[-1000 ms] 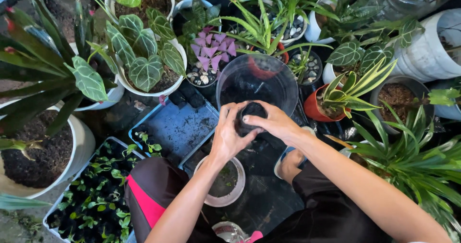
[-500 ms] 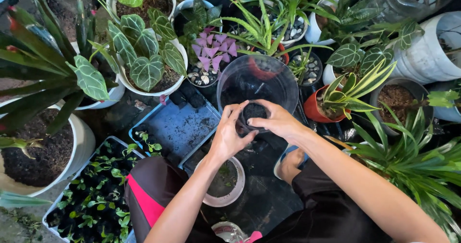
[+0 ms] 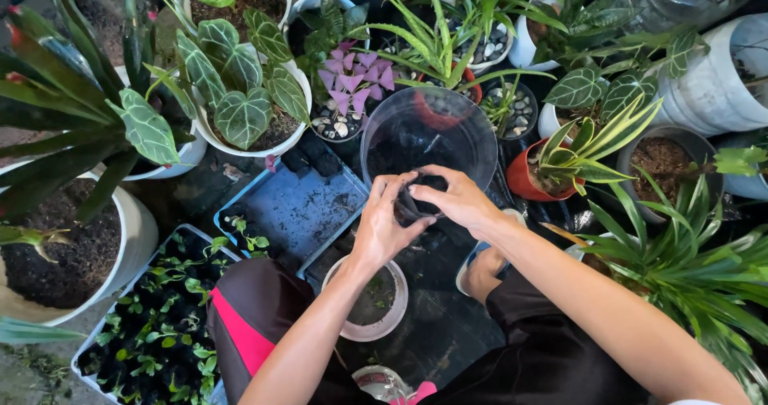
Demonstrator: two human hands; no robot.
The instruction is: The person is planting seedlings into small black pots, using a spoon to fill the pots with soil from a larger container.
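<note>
Both hands meet at the centre of the head view, closed around a small black soft pot. My left hand grips its left side and my right hand wraps its top and right side. The pot is held over the near rim of a clear round plastic bowl with dark soil smeared inside. Below my left wrist stands a small clear cup with soil in it. Most of the black pot is hidden by my fingers.
A blue tray dusted with soil lies left of the hands. A seedling tray sits at lower left. White pots of veined leaves, a purple-leaved plant, a red pot and palm fronds crowd around. My knees are below.
The hands have shifted slightly on the black pot, the fingers kneading around it. Everything else stays where it was.
</note>
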